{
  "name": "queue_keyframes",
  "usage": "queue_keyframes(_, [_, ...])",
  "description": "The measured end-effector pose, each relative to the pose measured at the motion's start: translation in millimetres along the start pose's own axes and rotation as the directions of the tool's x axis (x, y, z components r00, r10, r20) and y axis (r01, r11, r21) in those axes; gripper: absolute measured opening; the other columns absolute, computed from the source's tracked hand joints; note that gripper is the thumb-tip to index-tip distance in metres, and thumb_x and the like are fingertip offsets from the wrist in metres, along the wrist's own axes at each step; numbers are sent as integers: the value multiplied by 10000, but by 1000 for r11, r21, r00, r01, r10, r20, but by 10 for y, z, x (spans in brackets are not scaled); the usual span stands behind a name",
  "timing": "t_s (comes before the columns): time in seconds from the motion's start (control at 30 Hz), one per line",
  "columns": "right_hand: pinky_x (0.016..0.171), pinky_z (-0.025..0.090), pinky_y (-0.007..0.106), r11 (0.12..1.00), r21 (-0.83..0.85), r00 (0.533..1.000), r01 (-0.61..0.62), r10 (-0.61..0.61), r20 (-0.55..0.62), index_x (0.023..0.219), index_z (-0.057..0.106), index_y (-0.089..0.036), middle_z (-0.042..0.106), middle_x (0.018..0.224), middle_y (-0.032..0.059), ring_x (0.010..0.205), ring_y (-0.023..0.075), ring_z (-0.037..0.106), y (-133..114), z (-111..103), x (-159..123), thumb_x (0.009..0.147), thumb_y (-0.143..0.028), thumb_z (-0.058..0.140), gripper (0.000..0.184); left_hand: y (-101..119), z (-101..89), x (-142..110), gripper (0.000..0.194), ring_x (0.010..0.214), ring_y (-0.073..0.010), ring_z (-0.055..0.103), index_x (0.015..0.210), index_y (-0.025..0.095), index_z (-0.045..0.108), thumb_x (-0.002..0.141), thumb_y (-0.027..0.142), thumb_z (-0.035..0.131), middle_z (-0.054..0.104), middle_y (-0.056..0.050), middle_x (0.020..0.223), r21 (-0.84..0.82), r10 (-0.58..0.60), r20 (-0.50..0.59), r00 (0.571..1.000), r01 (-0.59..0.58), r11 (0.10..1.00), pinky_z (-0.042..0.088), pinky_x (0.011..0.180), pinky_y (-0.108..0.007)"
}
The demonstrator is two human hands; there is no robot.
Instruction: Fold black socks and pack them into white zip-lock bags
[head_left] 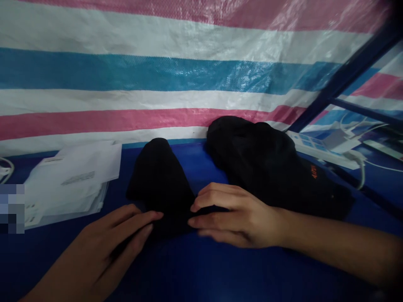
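A piece of soft black cloth (162, 172), with a rounded sock-like outline, lies on the blue surface. Its kind is hard to make out in the dim light. My left hand (121, 241) is at its near left edge, index finger and thumb close together with the cloth between them. From the right, my right hand (233, 216) pinches the near right edge, fingers bent toward the thumb. The lower part of the cloth is dark and blends into shadow between the two hands.
Behind the right hand lies a larger heap of black fabric (255, 155) with small orange lettering. Papers in clear plastic sleeves (75, 180) lie at left. A white power strip (317, 147) with cables sits by a blue metal bar (343, 79). Striped plastic sheeting (157, 71) hangs behind.
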State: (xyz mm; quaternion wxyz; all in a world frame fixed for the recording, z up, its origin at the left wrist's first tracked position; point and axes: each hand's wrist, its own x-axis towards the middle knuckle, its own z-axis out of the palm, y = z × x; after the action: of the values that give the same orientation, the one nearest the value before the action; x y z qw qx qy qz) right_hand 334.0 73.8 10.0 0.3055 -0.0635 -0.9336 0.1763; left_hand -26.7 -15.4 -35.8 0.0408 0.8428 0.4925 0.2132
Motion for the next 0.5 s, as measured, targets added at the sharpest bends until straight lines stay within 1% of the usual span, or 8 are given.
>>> queue_keyframes(0.07, [1071,663,412,999,-38,999,-19,21,30,1354,798,-81,795,1315,192,1233,258,747,-4,2,5,1098,-385,809,398,-26,7,22,420,1206,-189,828,1579,467,665,1183,401,539,807,45,1383,-10,36,-2,999,-36,999,704,1007,-248])
queue_keyframes(0.13, [1080,662,420,998,-39,998,-43,45,50,1368,788,-83,795,1326,195,1245,262,741,-12,2,8,1125,-326,765,344,-32,-2,56,437,1226,-211,799,1600,441,666,1177,426,555,757,2,1443,-3,71,-32,997,-71,997,706,1017,-285])
queue_keyframes(0.23, [1080,659,427,996,26,995,-86,84,53,1389,773,-101,812,1307,183,1229,256,740,-29,-3,13,1151,-198,683,272,-6,-36,86,514,1463,-278,660,1646,465,633,1155,316,607,654,-23,1591,70,156,-124,980,-148,986,633,1221,-418])
queue_keyframes(0.3, [1049,662,397,982,120,989,-148,145,39,1374,783,-122,838,1262,158,1185,237,763,-40,-10,21,1130,-181,721,258,27,-51,81,599,1562,-288,580,1690,455,591,1129,257,657,634,-11,1644,101,256,-124,959,-244,964,540,1346,-453])
queue_keyframes(0.37, [980,666,344,932,247,963,-267,264,47,1334,811,-145,859,1192,121,1097,203,793,-46,-18,33,1095,-200,791,246,55,-42,61,636,1539,-256,617,1725,417,556,1119,287,700,655,14,1652,91,322,-71,944,-315,945,511,1373,-388])
queue_keyframes(0.4, [938,666,321,890,306,940,-337,334,65,1311,829,-156,862,1152,105,1044,187,802,-47,-23,39,1080,-231,824,244,62,-29,50,636,1502,-229,657,1735,413,539,1128,293,688,667,37,1650,81,324,-41,945,-320,944,516,1362,-349])
queue_keyframes(0.47, [893,660,305,814,371,890,-448,445,99,1256,867,-182,857,1064,79,978,174,795,-41,-29,48,1041,-305,885,248,59,2,32,633,1432,-174,723,1749,449,498,1162,232,588,675,96,1650,65,277,13,961,-278,958,533,1319,-283])
queue_keyframes(0.5, [898,657,310,797,377,876,-471,471,99,1233,879,-192,851,1030,71,972,175,784,-36,-31,50,1026,-326,904,248,51,14,27,653,1405,-151,744,1756,470,476,1170,184,524,673,122,1651,61,247,38,968,-249,967,541,1294,-255])
